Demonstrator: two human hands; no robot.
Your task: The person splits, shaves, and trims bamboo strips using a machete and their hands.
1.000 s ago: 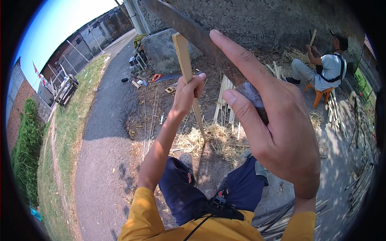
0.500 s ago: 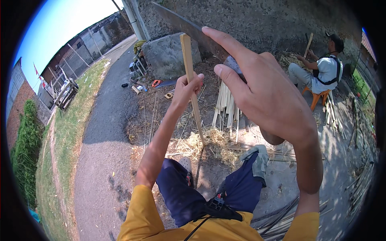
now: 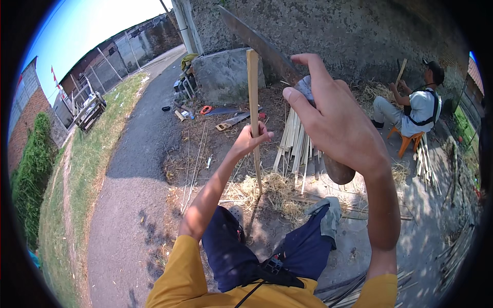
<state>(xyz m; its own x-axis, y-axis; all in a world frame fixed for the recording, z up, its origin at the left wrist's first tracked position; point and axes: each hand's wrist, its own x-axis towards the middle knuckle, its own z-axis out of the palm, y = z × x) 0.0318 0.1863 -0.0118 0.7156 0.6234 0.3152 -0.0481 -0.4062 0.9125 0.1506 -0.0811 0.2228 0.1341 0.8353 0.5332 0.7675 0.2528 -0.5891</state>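
My left hand (image 3: 250,140) is closed around an upright bamboo strip (image 3: 252,87). The strip's lower end stands among pale shavings (image 3: 275,190) on the ground between my feet. In my right hand (image 3: 345,115) is a large machete (image 3: 259,47), gripped by its wooden handle (image 3: 339,171), whose rounded butt shows below my palm. Its dark blade points up and to the left, beyond the top of the strip in the picture. Whether blade and strip touch, I cannot tell. A light wrapping (image 3: 305,87) covers the junction of blade and handle.
Split bamboo strips (image 3: 295,134) lie in a pile ahead. Handsaws (image 3: 231,121) and small tools rest near a concrete block (image 3: 221,77). Another person (image 3: 418,100) sits on an orange stool (image 3: 405,139) at right, holding a strip. More strips (image 3: 354,290) lie beside me at lower right.
My left hand now grips lower on the strip. My right index finger, stretched along the blade before, has bent in. The whole view has shifted slightly.
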